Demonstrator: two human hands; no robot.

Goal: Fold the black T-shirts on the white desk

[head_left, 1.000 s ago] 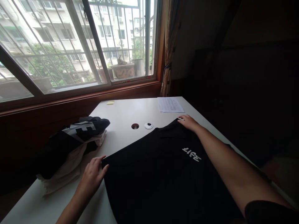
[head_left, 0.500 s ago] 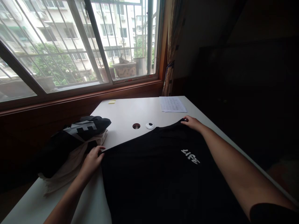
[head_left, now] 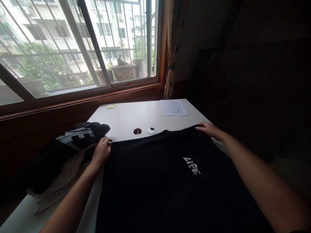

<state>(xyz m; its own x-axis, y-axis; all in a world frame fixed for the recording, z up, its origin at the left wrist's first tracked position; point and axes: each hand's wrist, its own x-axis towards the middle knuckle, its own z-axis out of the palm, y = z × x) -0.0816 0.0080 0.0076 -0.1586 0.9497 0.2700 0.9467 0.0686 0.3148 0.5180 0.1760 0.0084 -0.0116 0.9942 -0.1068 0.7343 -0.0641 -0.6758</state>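
A black shirt (head_left: 150, 181) with a white "Life" print (head_left: 192, 166) is spread over the white table (head_left: 131, 113), its near part running out of the bottom of the view. My left hand (head_left: 102, 149) pinches its far left corner, beside a pile of dark clothing. At the far right corner, my right hand (head_left: 206, 128) has thumb and fingers closed on the fabric. Between the two hands the far edge runs fairly straight, with a small bump near the middle.
On the left lie a black garment with grey and black lettering (head_left: 85, 134) and beige cloth (head_left: 60, 181). Beyond the shirt are a round table hole (head_left: 137, 131), a white round cover (head_left: 152, 130), papers (head_left: 174, 107) and a yellow note (head_left: 110, 106). A barred window (head_left: 73, 48) stands behind.
My hands have moved farther apart relative to the table, the right one outward to the right. The left has gone forward, and the shirt's far edge is now more level. The view has shifted slightly.
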